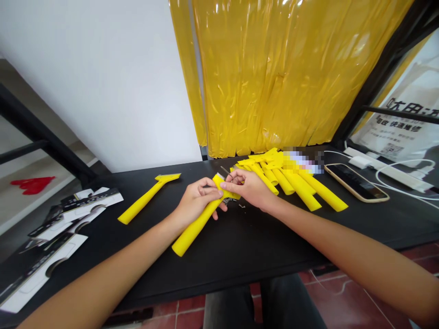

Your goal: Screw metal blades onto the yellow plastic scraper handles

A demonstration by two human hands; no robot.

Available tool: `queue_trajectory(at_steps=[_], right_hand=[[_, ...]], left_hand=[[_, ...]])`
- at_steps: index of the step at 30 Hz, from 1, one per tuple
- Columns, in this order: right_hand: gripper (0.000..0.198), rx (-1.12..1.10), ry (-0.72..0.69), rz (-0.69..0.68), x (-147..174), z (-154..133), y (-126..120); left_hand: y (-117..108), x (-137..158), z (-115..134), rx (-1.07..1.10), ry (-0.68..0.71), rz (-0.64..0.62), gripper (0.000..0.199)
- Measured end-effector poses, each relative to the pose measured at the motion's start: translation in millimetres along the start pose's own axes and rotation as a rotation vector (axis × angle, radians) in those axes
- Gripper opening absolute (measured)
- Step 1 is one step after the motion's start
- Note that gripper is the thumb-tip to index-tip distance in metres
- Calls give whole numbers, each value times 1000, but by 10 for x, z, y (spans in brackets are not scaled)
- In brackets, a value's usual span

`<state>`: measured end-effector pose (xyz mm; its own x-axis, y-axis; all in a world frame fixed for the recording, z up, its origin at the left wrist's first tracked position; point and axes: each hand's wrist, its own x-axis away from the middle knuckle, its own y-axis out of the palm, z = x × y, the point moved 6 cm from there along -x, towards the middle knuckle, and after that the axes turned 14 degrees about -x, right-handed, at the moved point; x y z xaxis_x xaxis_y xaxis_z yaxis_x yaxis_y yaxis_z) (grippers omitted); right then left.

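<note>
My left hand (pixel 200 201) is closed around a yellow scraper (pixel 196 230), its long round handle slanting toward me and its wide head up between both hands. My right hand (pixel 248 185) pinches a thin metal rod (pixel 224 170) at the scraper's head. The rod's exact kind and its working tip do not show clearly. Beneath the head lie several small metal screws (pixel 242 206) on the black table (pixel 260 246). To the left, another yellow scraper (pixel 146 197) rests by itself. Just beyond my right hand lies a pile of yellow scrapers (pixel 302 183).
A phone (pixel 356 183) lies at the right, near a white power strip (pixel 387 169) with cables. Flat white and black cardboard pieces (pixel 58 246) are heaped at the left. Yellow plastic strips (pixel 274 77) and a white panel (pixel 96 82) stand behind the table.
</note>
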<state>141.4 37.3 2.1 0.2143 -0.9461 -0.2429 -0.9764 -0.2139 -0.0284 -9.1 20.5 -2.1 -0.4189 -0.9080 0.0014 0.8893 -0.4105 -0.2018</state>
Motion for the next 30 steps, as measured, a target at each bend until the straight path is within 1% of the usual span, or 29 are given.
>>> queue_trajectory(at_steps=[4, 6, 8, 10, 12, 15, 17, 21, 26, 30], right_hand=[[38, 2, -42, 47, -40, -16, -101], [38, 80, -133, 75, -49, -99, -178], [30, 209, -253, 90, -36, -224, -242], [27, 297, -322, 87, -9, -333, -281], [27, 320, -343, 87, 25, -417, -306], [19, 381, -371, 95, 81, -511, -306], [22, 445, -384, 92, 110, -536, -286], [23, 521, -398, 76, 141, -519, -241], [21, 501, -457, 58, 166, -513, -200], [23, 509, -456, 47, 162, -492, -182]], left_hand=[[-61, -73, -97, 82, -80, 11, 33], [-110, -105, -142, 96, -96, 36, 33], [-164, -127, -177, 98, -109, 67, 33], [-219, -141, -198, 97, -112, 108, 33], [-258, -149, -208, 91, -106, 141, 34], [-274, -152, -216, 68, -97, 163, 33], [-264, -151, -225, 59, -102, 163, 33], [-246, -150, -232, 61, -112, 165, 34], [-235, -153, -223, 54, -97, 148, 34], [-230, -148, -215, 51, -95, 149, 34]])
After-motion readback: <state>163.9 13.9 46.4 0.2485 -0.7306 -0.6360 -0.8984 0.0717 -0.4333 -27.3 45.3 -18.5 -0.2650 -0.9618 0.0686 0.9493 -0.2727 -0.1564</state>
